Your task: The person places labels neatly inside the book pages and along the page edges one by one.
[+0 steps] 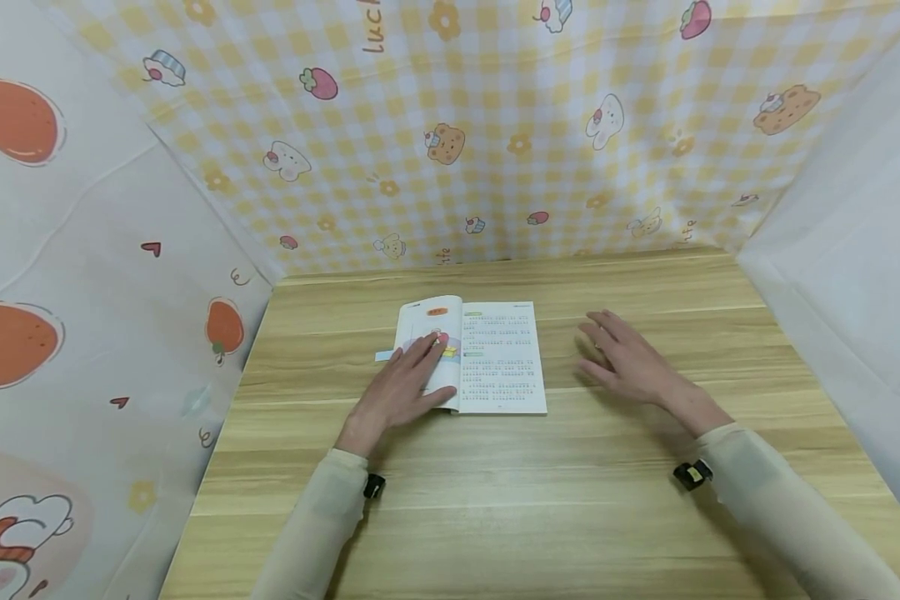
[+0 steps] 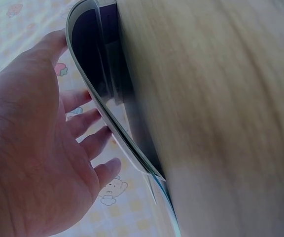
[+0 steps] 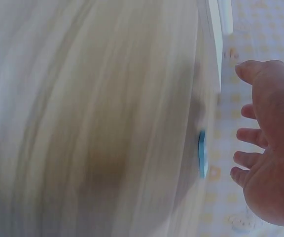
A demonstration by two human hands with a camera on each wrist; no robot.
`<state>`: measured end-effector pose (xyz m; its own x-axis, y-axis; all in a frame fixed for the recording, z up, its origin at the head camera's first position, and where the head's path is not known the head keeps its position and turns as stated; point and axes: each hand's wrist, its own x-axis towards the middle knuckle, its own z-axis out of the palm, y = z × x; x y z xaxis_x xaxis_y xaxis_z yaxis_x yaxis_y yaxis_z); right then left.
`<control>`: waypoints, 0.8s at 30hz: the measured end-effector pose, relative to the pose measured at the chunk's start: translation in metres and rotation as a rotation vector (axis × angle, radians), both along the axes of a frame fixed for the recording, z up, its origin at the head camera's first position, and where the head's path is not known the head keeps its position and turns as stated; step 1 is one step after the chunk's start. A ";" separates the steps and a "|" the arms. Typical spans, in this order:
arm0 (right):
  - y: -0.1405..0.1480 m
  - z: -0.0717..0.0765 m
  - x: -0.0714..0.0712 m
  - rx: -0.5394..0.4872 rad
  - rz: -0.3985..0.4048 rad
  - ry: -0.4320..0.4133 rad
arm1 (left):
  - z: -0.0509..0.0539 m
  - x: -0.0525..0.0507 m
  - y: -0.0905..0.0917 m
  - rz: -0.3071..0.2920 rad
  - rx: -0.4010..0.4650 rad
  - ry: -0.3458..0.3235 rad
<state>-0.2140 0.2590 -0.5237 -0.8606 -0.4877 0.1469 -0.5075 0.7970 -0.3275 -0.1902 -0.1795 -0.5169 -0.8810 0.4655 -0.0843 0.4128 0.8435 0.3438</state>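
Observation:
An open book (image 1: 501, 358) lies on the table, with a picture on its left page and lines of print on its right page. My left hand (image 1: 408, 387) rests on the left page with fingers spread. In the left wrist view, those pages of the book (image 2: 110, 121) bow up off the table, with a dark gap beneath. A pale blue strip (image 1: 384, 355) sticks out past the left edge. My right hand (image 1: 630, 362) hovers right of the book, fingers loosely extended and holding nothing. Beneath it, the right wrist view shows a small flat blue object (image 3: 202, 154).
The wood-grain table (image 1: 495, 517) runs back to a yellow checked cloth (image 1: 495, 167) hanging behind. White printed cloth (image 1: 120, 333) hangs on the left, and plain white cloth (image 1: 847, 225) on the right. A small black device (image 1: 693, 475) sits at the right wrist.

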 end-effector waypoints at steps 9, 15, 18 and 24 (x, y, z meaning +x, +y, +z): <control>0.026 -0.002 -0.013 -0.008 -0.051 0.007 | -0.001 -0.001 -0.001 0.001 0.007 0.002; 0.035 -0.006 -0.021 -0.019 -0.056 0.016 | 0.000 -0.001 -0.001 -0.002 0.010 -0.003; 0.037 -0.007 -0.024 -0.020 -0.066 -0.006 | 0.000 -0.001 -0.001 -0.003 0.005 -0.004; 0.040 -0.010 -0.029 0.009 -0.103 -0.081 | 0.000 0.000 0.000 0.000 0.006 -0.009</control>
<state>-0.2433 0.2991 -0.5336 -0.9150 -0.3973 0.0705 -0.3950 0.8466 -0.3567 -0.1903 -0.1796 -0.5167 -0.8801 0.4662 -0.0898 0.4096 0.8412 0.3529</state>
